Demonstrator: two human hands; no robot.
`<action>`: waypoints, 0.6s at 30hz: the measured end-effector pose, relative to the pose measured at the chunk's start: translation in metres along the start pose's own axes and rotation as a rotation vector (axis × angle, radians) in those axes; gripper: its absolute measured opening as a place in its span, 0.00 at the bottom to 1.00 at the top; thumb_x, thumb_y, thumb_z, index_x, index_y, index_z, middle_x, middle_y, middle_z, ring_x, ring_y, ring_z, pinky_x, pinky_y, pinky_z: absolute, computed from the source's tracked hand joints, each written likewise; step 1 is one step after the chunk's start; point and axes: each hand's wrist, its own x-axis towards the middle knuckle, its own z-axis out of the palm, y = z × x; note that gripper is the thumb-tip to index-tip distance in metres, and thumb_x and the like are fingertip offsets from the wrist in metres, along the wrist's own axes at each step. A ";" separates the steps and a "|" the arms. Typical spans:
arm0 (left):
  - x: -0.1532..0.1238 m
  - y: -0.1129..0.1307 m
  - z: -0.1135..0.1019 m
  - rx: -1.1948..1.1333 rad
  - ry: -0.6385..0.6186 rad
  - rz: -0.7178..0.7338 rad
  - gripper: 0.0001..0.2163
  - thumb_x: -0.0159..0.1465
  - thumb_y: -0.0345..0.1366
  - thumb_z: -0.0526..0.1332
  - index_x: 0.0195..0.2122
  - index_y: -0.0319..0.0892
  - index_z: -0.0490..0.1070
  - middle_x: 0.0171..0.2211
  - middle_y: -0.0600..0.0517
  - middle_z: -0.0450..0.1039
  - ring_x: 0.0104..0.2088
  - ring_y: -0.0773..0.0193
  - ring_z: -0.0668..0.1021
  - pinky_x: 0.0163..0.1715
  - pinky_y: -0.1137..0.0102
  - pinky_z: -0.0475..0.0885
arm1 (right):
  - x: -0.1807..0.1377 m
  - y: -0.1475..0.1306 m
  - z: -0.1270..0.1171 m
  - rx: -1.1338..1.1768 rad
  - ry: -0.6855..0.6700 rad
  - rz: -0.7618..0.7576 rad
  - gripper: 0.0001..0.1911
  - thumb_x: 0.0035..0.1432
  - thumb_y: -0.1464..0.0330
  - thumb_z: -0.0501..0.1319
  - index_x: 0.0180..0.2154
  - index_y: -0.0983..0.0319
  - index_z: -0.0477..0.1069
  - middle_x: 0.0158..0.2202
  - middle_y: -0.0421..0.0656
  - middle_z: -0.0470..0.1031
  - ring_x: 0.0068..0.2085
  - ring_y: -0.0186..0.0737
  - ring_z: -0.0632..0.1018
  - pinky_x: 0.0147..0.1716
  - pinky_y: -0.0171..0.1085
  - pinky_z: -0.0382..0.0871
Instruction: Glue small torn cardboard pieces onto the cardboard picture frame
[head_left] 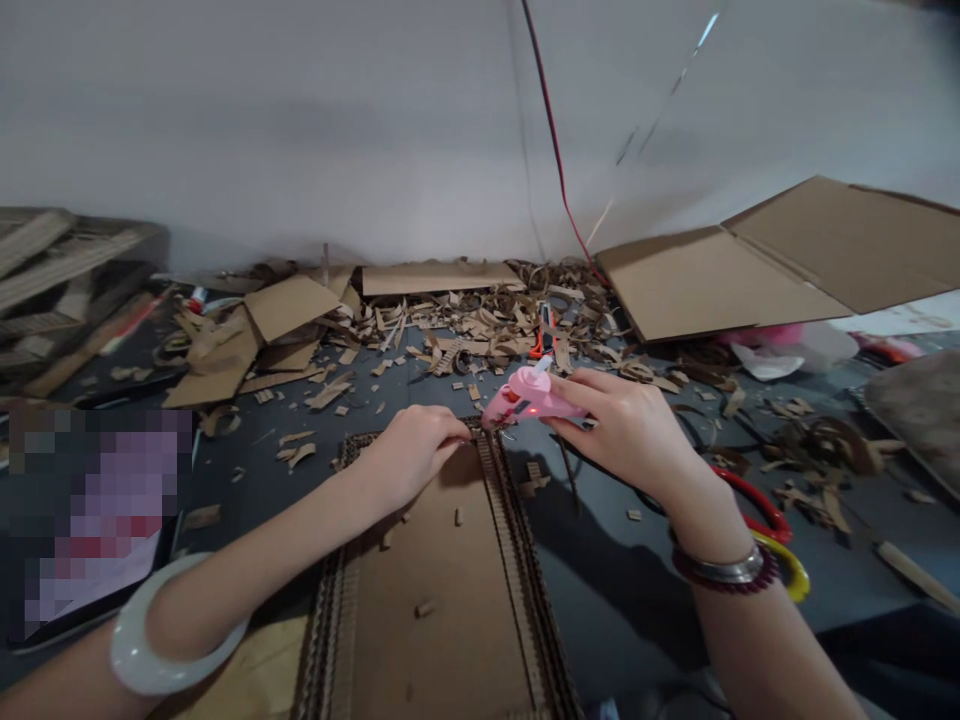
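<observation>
One pink hot-glue gun [525, 397] sits in the right hand [626, 430], fingers wrapped around it, its nozzle at the far edge of a long corrugated brown cardboard panel [439, 590], where the left hand [416, 455] rests, fingers curled closed.

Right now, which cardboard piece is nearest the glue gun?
The long corrugated panel flat beneath the left hand, its far edge at the tip of the pink glue gun; the folded sheet at right lies well back.

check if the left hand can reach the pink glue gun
Probably yes. The left hand rests on the cardboard right beside the tip of the glue gun, held in the right hand. Nothing stands between them, so the way looks free.
</observation>
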 end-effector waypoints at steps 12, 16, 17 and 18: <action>0.012 0.001 0.010 0.040 -0.010 0.038 0.10 0.59 0.24 0.54 0.31 0.35 0.75 0.30 0.44 0.77 0.32 0.59 0.77 0.33 0.67 0.69 | 0.001 0.002 0.000 0.015 0.007 0.018 0.16 0.53 0.67 0.58 0.45 0.59 0.69 0.32 0.43 0.74 0.31 0.39 0.75 0.25 0.32 0.62; 0.014 0.002 0.011 0.043 -0.011 0.039 0.09 0.58 0.24 0.55 0.30 0.35 0.75 0.30 0.44 0.77 0.32 0.60 0.77 0.33 0.68 0.69 | 0.001 0.002 0.000 0.016 0.003 0.015 0.16 0.53 0.67 0.58 0.45 0.59 0.69 0.32 0.43 0.74 0.31 0.40 0.75 0.25 0.32 0.62; 0.014 0.002 0.012 0.040 -0.007 0.034 0.08 0.57 0.24 0.56 0.30 0.36 0.75 0.30 0.44 0.77 0.32 0.60 0.77 0.33 0.68 0.69 | 0.001 0.002 0.000 0.015 0.004 0.016 0.16 0.53 0.67 0.58 0.46 0.59 0.69 0.33 0.43 0.74 0.31 0.40 0.75 0.25 0.33 0.62; 0.015 0.002 0.012 0.036 -0.002 0.025 0.08 0.57 0.25 0.56 0.30 0.36 0.75 0.30 0.45 0.77 0.32 0.60 0.78 0.33 0.68 0.69 | 0.001 0.001 0.000 0.014 0.002 0.018 0.16 0.53 0.67 0.58 0.46 0.59 0.69 0.33 0.43 0.74 0.32 0.40 0.75 0.25 0.33 0.62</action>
